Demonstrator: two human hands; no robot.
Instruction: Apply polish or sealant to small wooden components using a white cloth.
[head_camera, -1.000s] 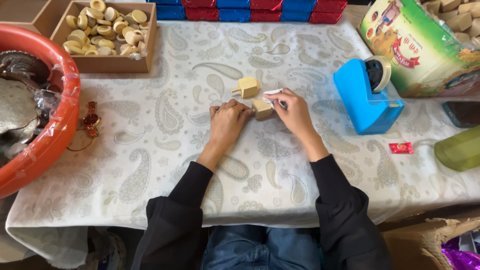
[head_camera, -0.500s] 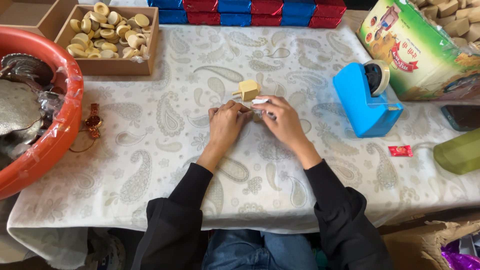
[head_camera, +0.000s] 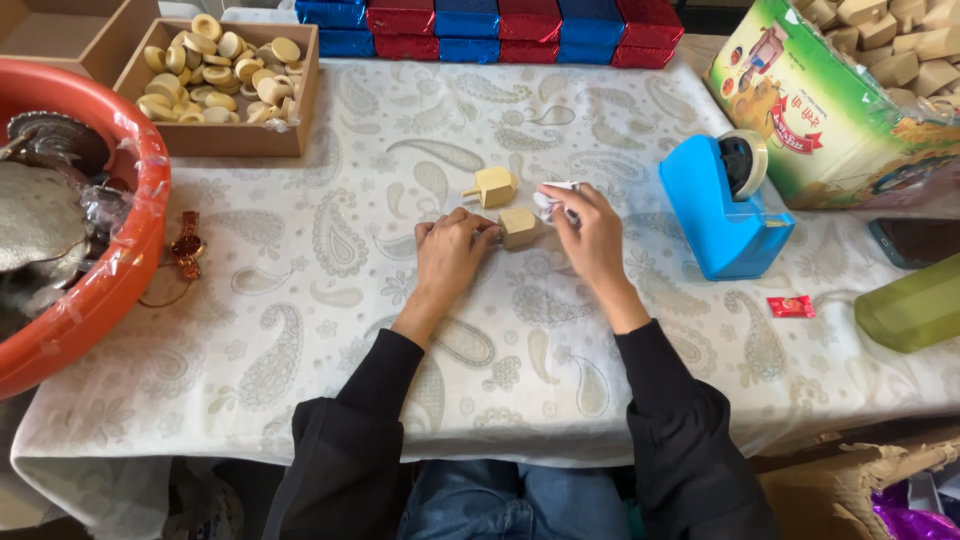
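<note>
A desk (head_camera: 330, 330) covered with a pale paisley cloth fills the view, and the person sits at its near edge in black sleeves. Around the middle of the desk both hands meet at a small wooden block (head_camera: 519, 227) lying on the cloth. The left hand (head_camera: 449, 252) rests palm down, its fingers curled and the fingertips touching the block's left side. The right hand (head_camera: 590, 232) is closed in a pinch on a small white piece (head_camera: 553, 193), paper or tape, I cannot tell which, held just beside the block's right side. A second wooden block with a peg (head_camera: 491, 186) lies just beyond them, apart from both hands.

Toward the right edge stands a blue tape dispenser (head_camera: 715, 215), and past it at the far right corner lies a green printed bag (head_camera: 830, 110) with pale wooden pieces above it. A small red sweet wrapper (head_camera: 790, 306) lies near the right edge, beside a green container (head_camera: 910, 305) and a dark phone (head_camera: 915, 240). Along the far edge runs a row of red and blue foil boxes (head_camera: 490, 18). At the far left corner an open cardboard box (head_camera: 225, 140) holds round wooden discs, and an orange tub (head_camera: 85, 290) overhangs the left edge, with a wristwatch (head_camera: 184, 243) just beside it.
</note>
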